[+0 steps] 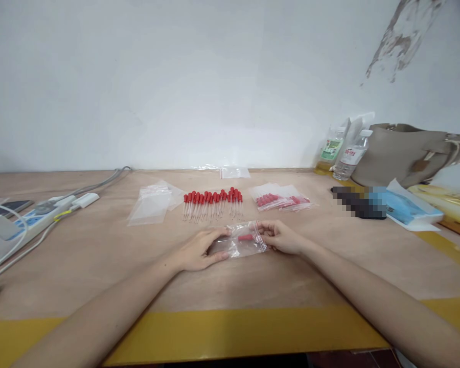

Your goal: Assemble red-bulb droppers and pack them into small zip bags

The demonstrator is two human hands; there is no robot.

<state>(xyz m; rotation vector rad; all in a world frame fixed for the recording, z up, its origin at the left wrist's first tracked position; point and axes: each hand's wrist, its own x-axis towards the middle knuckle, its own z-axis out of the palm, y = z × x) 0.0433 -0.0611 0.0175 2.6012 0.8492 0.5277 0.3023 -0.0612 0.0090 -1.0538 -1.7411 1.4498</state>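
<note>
A clear zip bag point(233, 249) lies in front of me with a dropper inside, its red rubber bulb point(246, 237) toward the zip end at the right. My right hand point(278, 236) pinches the bag at that zip end. At the bag's left end rests my left hand point(200, 250), thumb and fingers spread apart and touching the film. Just beyond stands out a row of loose droppers point(212, 204) with red bulbs, lying side by side. Flat clear bags point(148, 205) are piled left of the row, and bags with red-bulbed droppers point(279, 198) lie to its right.
A power strip point(42, 219) with cables is at the left. At the right are two bottles point(351, 156), a grey handbag point(402, 153), a blurred dark object point(358, 204) and a blue tissue pack point(410, 207). Another clear bag point(235, 173) lies by the wall.
</note>
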